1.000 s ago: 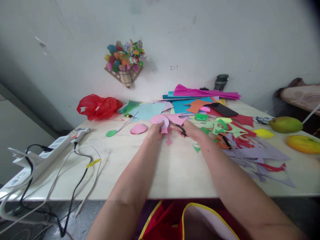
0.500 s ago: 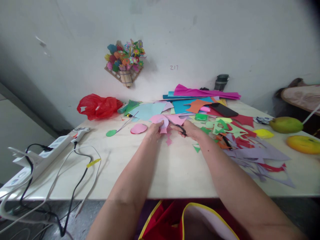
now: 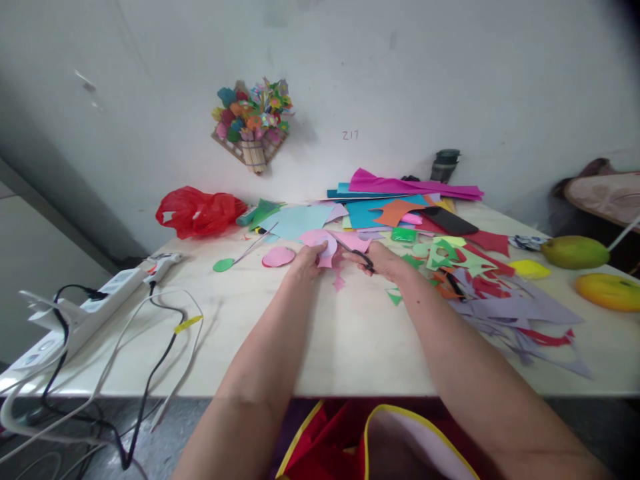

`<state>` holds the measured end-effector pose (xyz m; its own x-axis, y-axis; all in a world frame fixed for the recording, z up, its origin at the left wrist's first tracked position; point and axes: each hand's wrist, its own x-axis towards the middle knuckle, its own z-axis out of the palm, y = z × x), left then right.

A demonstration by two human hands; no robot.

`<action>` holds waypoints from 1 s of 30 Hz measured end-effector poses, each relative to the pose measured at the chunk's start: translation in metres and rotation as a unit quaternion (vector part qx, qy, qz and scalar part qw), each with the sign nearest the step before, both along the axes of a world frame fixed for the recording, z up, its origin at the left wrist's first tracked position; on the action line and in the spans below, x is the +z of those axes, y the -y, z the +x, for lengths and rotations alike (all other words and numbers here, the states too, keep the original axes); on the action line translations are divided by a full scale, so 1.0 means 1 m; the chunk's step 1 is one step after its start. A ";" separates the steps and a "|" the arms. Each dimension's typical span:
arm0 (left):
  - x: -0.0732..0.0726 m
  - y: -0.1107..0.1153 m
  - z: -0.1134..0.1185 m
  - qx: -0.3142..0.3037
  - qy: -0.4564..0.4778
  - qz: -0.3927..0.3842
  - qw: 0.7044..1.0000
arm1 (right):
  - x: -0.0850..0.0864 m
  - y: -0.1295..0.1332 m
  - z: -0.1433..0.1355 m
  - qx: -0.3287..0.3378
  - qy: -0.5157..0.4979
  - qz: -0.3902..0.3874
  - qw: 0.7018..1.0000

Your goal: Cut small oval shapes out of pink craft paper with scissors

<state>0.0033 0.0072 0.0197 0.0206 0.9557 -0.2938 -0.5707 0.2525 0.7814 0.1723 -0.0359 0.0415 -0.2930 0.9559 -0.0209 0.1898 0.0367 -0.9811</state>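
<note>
Near the middle of the table, my left hand (image 3: 311,259) pinches a sheet of pink paper (image 3: 358,240) with a pale lilac round piece (image 3: 327,250) laid on it. My right hand (image 3: 379,259) is closed round the dark handles of a pair of scissors (image 3: 360,256), whose blades reach into the pink sheet beside the lilac piece. A small pink scrap (image 3: 339,283) lies just below the sheet. Left of my hands rest pink paper circles (image 3: 279,256), and farther left a green paper circle (image 3: 223,265) lies by a thin stick (image 3: 256,241).
Paper scraps (image 3: 520,307), a dark phone (image 3: 450,220) and two mangoes (image 3: 575,252) lie to the right. Rolled coloured sheets (image 3: 415,185) lie along the back. A red plastic bag (image 3: 200,211) sits back left, with a white power strip (image 3: 85,320) and cables at the left edge.
The scissor blades look slightly more closed on the pink paper. Both hands stay in nearly the same place, and the whole view has shifted a little.
</note>
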 end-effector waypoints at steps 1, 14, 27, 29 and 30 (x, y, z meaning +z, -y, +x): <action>0.000 0.000 -0.001 -0.002 -0.002 0.002 1.000 | 0.000 0.000 0.000 0.000 -0.006 0.000 1.000; 0.008 0.006 -0.006 -0.006 -0.043 -0.020 0.999 | 0.003 0.002 0.004 0.011 0.030 0.004 0.999; 0.004 0.001 -0.010 -0.043 -0.056 -0.003 0.997 | -0.004 -0.003 0.005 0.013 0.008 -0.007 1.000; 0.004 0.003 -0.009 -0.046 -0.062 0.004 0.997 | -0.005 -0.004 0.005 0.006 0.010 -0.011 1.000; 0.005 0.004 -0.009 -0.048 -0.063 0.009 0.997 | -0.006 -0.004 0.005 0.004 0.008 -0.012 1.000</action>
<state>-0.0056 0.0033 0.0245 0.0763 0.9562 -0.2824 -0.4415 0.2864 0.8503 0.1772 -0.0315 0.0359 -0.2998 0.9528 -0.0486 0.2061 0.0149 -0.9784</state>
